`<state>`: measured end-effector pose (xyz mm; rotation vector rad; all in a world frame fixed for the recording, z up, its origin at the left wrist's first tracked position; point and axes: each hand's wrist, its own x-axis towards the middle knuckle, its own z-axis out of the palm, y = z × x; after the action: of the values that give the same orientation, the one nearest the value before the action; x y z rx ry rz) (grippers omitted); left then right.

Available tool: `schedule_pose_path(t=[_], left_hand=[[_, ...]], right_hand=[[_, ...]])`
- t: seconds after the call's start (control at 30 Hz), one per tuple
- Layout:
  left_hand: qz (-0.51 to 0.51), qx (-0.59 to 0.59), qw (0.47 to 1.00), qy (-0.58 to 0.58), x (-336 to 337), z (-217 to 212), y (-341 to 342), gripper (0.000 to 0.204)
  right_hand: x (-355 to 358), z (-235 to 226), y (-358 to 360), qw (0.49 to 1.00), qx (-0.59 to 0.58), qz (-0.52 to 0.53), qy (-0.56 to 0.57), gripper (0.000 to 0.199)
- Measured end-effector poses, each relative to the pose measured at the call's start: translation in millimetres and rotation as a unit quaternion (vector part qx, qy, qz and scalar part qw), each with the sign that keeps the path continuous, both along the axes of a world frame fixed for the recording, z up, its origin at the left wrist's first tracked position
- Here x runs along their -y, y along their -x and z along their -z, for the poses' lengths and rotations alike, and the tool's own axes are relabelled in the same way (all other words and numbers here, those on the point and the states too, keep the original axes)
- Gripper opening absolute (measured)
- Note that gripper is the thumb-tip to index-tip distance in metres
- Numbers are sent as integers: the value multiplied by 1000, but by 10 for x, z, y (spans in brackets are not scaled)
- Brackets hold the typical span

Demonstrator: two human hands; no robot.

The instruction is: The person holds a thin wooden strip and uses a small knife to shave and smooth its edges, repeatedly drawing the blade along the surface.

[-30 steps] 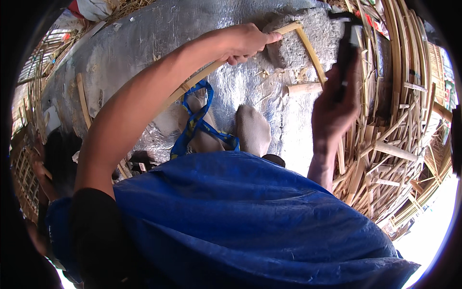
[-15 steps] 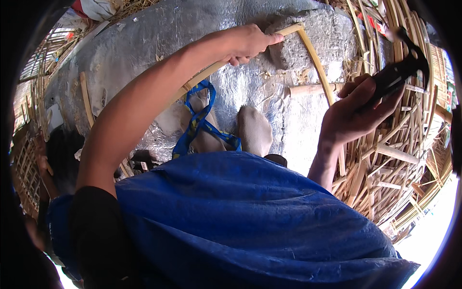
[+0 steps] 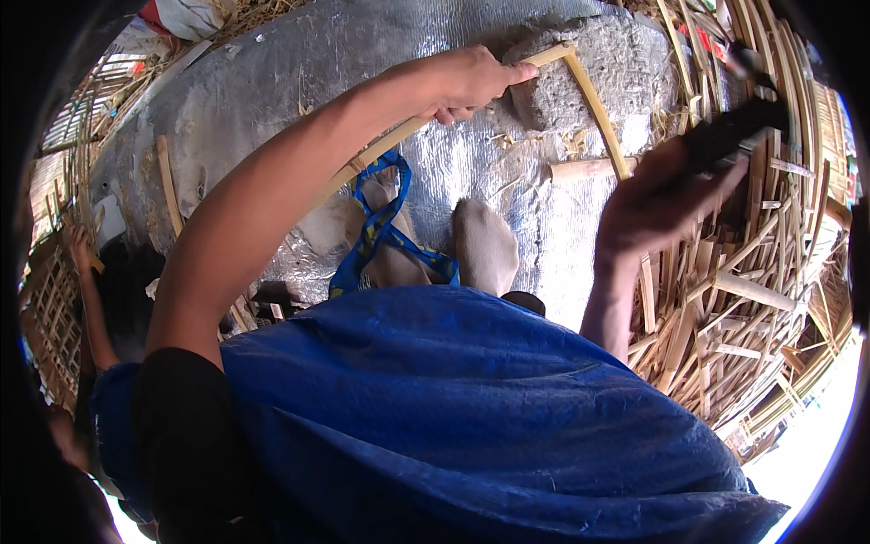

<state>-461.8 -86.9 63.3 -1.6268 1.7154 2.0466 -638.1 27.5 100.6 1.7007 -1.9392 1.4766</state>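
My left hand (image 3: 471, 83) is closed round a pale bamboo strip (image 3: 391, 143), thumb stretched along it. The strip's far end lies on a rough grey block (image 3: 625, 77) and bends sharply there, its other leg (image 3: 596, 113) slanting down to the right toward my right hand. Raised at the right, my right hand (image 3: 657, 199) grips a black hammer (image 3: 739, 131); hand and hammer are blurred by motion. The hammer's head is up and apart from the strip and the block.
Split bamboo pieces (image 3: 716, 317) are heaped at the right. A silvery foil sheet (image 3: 299, 68) covers the ground. My feet (image 3: 485, 245), a patterned blue strap (image 3: 385, 218) and a blue apron (image 3: 453, 381) are below. Another person's hand (image 3: 82, 247) shows at the far left, by woven bamboo (image 3: 50, 317).
The hammer and my right hand have shifted slightly and blurred. My left hand stays put on the bamboo strip. The other person's hand at the far left has moved up.
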Motion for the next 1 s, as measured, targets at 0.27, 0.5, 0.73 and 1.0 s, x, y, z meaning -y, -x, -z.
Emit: schedule_pose_path(t=[0.27,0.5,0.73,1.0], left_hand=[[9,22,1000,12,-16,-88,-5,63],[19,23,999,30,-15,-32,8,64],[10,-4,1000,-4,15,-48,-20,65],[12,-5,1000,-5,17,-46,-14,66]], right_hand=[[-122,-267,-21,940,88,9,-330,40],[3,-21,120,999,-21,28,-21,39],[-22,-21,21,930,19,-85,-358,35],[12,60,179,822,302,-110,-469,33]])
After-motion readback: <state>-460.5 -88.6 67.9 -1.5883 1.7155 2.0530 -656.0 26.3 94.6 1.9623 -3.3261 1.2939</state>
